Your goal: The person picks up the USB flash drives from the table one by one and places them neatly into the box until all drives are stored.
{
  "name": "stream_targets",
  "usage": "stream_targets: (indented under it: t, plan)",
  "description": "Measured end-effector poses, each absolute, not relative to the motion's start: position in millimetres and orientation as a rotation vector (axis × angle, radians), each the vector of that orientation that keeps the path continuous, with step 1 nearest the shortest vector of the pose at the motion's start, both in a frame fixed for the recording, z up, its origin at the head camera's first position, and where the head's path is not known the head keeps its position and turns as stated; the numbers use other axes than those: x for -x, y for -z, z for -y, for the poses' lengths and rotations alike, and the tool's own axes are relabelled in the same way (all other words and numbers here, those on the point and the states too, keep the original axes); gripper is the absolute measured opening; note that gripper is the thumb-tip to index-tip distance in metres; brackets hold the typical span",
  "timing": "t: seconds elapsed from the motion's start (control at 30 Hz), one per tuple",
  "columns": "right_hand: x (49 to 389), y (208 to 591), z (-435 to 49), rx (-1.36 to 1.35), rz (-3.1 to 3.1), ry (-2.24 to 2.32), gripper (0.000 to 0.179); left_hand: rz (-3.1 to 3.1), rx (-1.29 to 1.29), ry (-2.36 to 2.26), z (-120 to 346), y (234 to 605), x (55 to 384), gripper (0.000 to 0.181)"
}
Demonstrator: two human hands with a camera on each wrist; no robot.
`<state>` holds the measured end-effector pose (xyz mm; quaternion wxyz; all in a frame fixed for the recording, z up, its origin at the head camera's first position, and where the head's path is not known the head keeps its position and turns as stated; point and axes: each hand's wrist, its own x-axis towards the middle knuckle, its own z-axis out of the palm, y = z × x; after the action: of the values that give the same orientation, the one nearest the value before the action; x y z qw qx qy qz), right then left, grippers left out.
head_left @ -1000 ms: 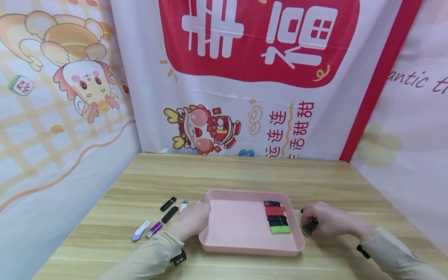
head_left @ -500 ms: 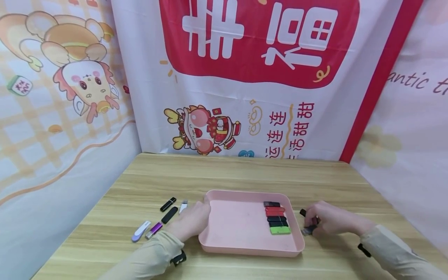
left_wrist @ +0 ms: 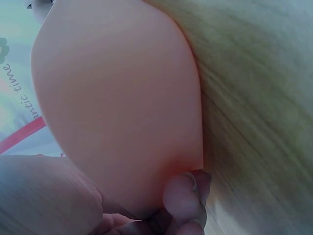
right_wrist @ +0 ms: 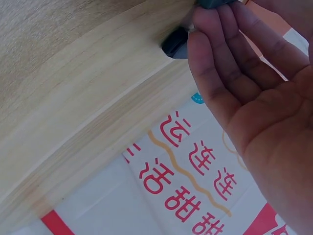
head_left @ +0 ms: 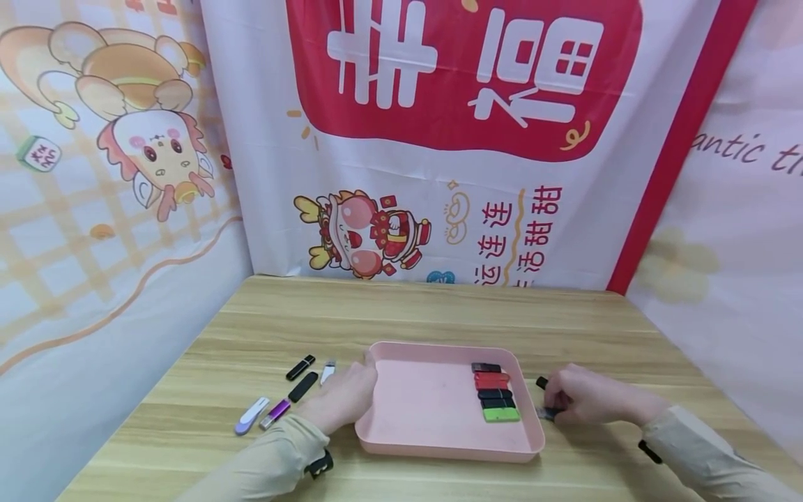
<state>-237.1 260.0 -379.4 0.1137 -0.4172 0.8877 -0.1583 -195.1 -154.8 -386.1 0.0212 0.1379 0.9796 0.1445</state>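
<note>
Tilted flatter now at lower right, the stick our right hand pinches needs a light touch while our left hand grips the tray steady.

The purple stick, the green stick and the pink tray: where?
Purple stick (head_left: 277, 411): head view, middle of its body.
Green stick (head_left: 501, 415): head view, its upper face.
Pink tray (head_left: 429, 404): head view, its bare floor.

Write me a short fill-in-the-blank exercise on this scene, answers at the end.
The left hand grips the edge of a tray coloured ____.
In the tray's row of USB sticks, the one nearest the person is coloured ____.
The purple USB stick lies on the table, on the person's ____ side of the tray.
The right hand holds a dark USB stick by the tray's ____ side.

Missing words: pink; green; left; right.
</note>
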Motion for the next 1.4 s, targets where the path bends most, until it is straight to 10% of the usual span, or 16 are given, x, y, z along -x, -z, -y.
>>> stream_targets:
  t: [1.4]
  plan:
    - [230, 381, -253, 1.005, -2.644, 0.428, 0.026, -3.073, -0.423, -0.443, 154, 388, 195, 0.053]
